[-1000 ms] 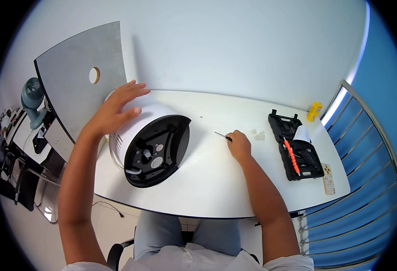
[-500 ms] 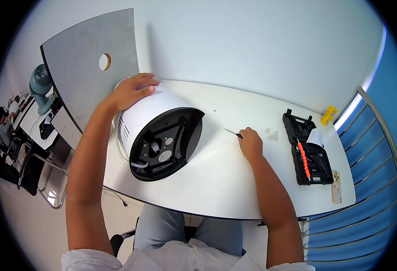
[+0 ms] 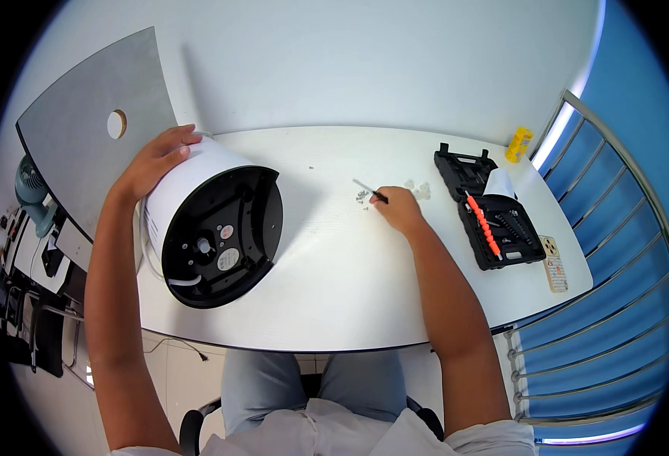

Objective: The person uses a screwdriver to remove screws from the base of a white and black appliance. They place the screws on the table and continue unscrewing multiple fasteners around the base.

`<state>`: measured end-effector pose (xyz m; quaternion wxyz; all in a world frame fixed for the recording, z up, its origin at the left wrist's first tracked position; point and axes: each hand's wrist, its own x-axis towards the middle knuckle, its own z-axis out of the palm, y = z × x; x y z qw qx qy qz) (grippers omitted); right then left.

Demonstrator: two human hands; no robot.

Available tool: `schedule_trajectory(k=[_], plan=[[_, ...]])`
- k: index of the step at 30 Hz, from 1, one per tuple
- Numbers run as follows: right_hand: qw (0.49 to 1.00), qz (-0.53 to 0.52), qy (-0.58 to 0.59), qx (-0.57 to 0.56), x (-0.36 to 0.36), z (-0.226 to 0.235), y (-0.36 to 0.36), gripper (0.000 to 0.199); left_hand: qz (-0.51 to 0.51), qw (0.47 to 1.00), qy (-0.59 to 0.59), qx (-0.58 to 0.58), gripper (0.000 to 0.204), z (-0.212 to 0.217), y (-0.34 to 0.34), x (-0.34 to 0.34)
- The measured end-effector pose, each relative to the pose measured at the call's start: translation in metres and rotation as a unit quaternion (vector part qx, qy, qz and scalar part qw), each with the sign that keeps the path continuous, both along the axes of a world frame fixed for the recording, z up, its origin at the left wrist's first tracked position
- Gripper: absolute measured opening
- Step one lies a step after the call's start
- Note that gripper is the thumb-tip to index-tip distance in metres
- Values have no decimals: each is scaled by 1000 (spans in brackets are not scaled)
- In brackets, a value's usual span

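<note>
A white, rounded appliance [image 3: 211, 169] lies tilted on its side at the left of the table, its black underside [image 3: 252, 204] facing me. My left hand [image 3: 157, 161] rests on the upper far part of its white shell, fingers stretched out. Farther right, my right hand [image 3: 397, 207] is closed around a slim screwdriver [image 3: 365, 187] with a metal shaft and a black handle. The shaft points away and to the left. Several small screws [image 3: 362, 196] lie on the table beside my right fingertips. What the hand hides underneath cannot be seen.
A black tool case [image 3: 467, 173] lies unfolded at the right, with an orange flexible shaft [image 3: 483, 224] in it. Near it are a yellow object [image 3: 518, 144] and a patterned phone-like thing [image 3: 554, 264]. A grey panel [image 3: 68, 114] stands at the left; metal railing [image 3: 638, 205] borders the right.
The view has shifted, so the table's contents appear farther left. My right hand has moved slightly on the table and the screwdriver shaft slants more; screws show beside it. My left hand stays on the appliance.
</note>
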<state>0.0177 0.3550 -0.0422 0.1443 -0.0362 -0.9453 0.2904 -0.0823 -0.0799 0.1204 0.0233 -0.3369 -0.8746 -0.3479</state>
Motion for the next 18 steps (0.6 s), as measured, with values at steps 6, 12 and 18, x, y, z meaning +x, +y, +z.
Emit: schedule_trajectory(k=[6, 12, 18], plan=[[994, 5, -56, 93, 2, 10, -24, 11, 34, 998, -35, -31, 57, 12, 22, 4], [991, 27, -14, 127, 1, 4, -21, 10, 25, 999, -31, -32, 68, 8, 31, -19], [986, 7, -50, 160, 1, 6, -25, 16, 5, 999, -28, -30, 69, 7, 32, -24]])
